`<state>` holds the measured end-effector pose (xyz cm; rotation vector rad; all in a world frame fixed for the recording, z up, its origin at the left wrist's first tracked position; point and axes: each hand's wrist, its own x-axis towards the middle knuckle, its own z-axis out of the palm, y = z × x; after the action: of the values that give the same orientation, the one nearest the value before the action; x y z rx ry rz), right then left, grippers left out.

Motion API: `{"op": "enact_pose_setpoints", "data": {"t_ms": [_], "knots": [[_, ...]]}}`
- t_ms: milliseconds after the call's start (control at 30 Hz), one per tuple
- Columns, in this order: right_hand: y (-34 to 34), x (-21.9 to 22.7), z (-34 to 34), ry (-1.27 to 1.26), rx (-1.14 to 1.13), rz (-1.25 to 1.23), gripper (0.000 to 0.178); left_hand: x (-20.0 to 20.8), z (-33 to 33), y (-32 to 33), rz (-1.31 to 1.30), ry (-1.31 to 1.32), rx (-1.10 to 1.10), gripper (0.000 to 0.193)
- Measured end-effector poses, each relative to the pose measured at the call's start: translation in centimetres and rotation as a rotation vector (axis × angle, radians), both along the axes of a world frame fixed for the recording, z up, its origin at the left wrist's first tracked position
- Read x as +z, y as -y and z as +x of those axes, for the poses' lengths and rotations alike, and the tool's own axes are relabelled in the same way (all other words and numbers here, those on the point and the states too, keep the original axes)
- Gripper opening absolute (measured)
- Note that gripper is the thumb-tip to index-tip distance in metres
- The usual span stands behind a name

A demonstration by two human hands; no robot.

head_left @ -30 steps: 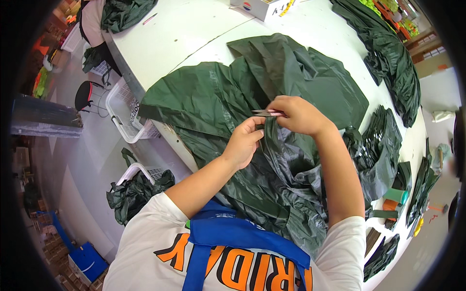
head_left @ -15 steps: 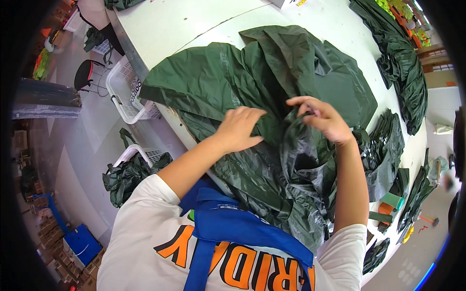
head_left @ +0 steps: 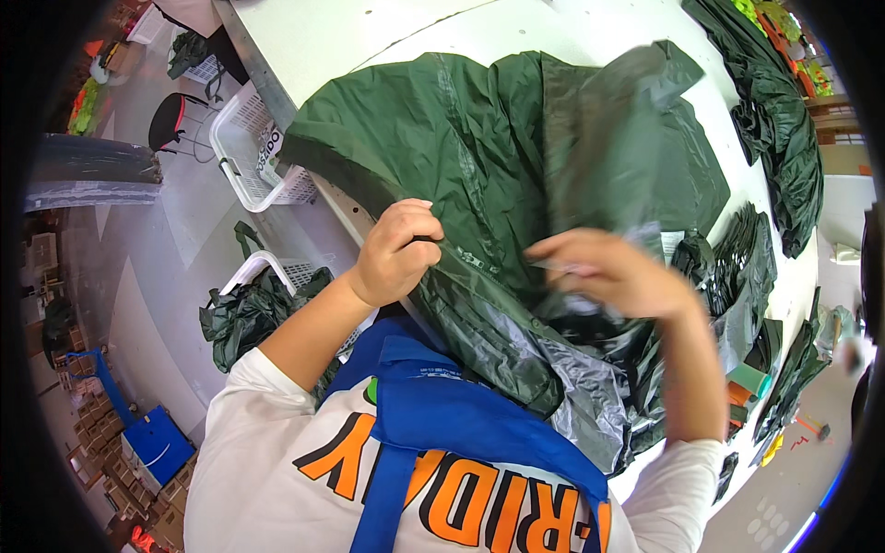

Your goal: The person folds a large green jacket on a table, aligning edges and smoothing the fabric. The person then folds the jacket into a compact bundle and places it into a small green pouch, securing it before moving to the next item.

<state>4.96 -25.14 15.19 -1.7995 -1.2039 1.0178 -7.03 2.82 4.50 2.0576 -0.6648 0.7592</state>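
A dark green raincoat [head_left: 415,120] of thin, shiny fabric lies spread and creased over the white table. My left hand [head_left: 398,253] is closed on its near left edge, fingers curled round the fabric. Just right of that hand a zip [head_left: 475,260] shows along the front. Over the middle of the raincoat is my right hand [head_left: 613,274], smeared by motion, its index finger pointing left. Whether it holds something small I cannot make out. Behind it a raised flap of the raincoat is blurred too. Grey lining shows in the bunched part near my body.
More dark green garments lie in a stack [head_left: 742,258] and a long heap [head_left: 774,129] on the right of the white table [head_left: 387,28]. A white basket [head_left: 241,166] and a second basket heaped with dark green fabric [head_left: 244,318] stand left of the table, near a stool [head_left: 168,122].
My left hand has gone from resting spread on the raincoat to gripping its edge, further left. The raincoat's front has been pulled open, showing the zip, and its right flap has lifted.
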Motion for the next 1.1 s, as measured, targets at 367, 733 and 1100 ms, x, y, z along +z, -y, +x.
{"op": "enact_pose_setpoints", "data": {"t_ms": [367,733,1100], "knots": [[-3.0,-7.6,-7.3,-0.806,-0.467,-0.063,0.012,2.4,-1.8,0.5,0.151,-0.243,-0.096,0.023],[-3.3,-5.4,-10.5,-0.058,-0.434,0.229,0.011,3.0,-2.9,3.5,-0.159,-1.012,-0.016,0.026],[-3.1,-6.1,-11.2,-0.090,-0.506,0.204,0.010,1.5,-3.4,3.3,-0.162,-0.927,0.009,0.015]]}}
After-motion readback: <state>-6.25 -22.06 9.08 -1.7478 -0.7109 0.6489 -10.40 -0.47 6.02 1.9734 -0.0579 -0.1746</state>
